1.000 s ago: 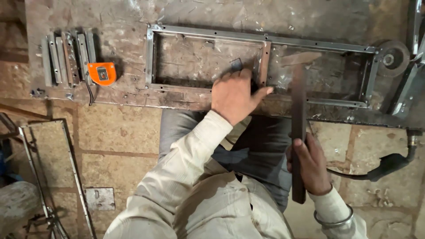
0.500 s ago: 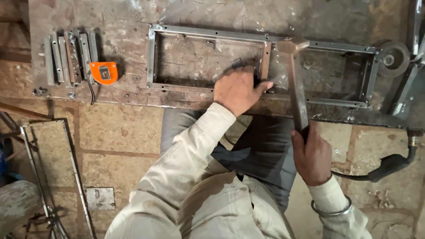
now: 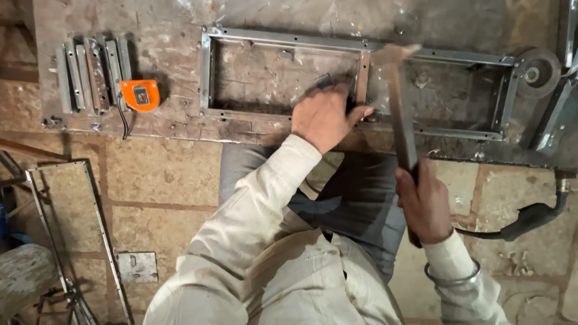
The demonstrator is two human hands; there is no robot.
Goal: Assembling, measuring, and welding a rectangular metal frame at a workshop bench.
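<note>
Since a second ago the hammer (image 3: 398,102) has swung up and forward: its head, then hanging just over the frame's near rail, now sits blurred above the far rail beside the cross bar, and the right hand (image 3: 424,201) has slid forward with it. The left hand (image 3: 325,114) has stayed put on the frame.

The desk (image 3: 174,18), a scarred, stained slab, runs across the top of the view, with the stone floor (image 3: 162,174) below it. On the desk lies a long rectangular metal frame (image 3: 208,72) of thin angle bar, split by an upright cross bar (image 3: 362,75) near its middle. The person sits at the desk's near edge in a pale long-sleeved shirt (image 3: 283,277).

The left hand lies palm-down on the frame's near rail just left of the cross bar, fingers curled and close together, thumb reaching toward the bar. The right hand is wrapped in a closed fist around the low end of the hammer's dark handle; a metal bangle (image 3: 451,280) circles that wrist.

At the desk's left end a row of short metal bars (image 3: 90,72) lies side by side, with an orange tape measure (image 3: 139,94) touching the row's right side. A grinder disc (image 3: 536,72) sits at the frame's right end. A thin metal frame (image 3: 66,229) leans over the floor at lower left.
</note>
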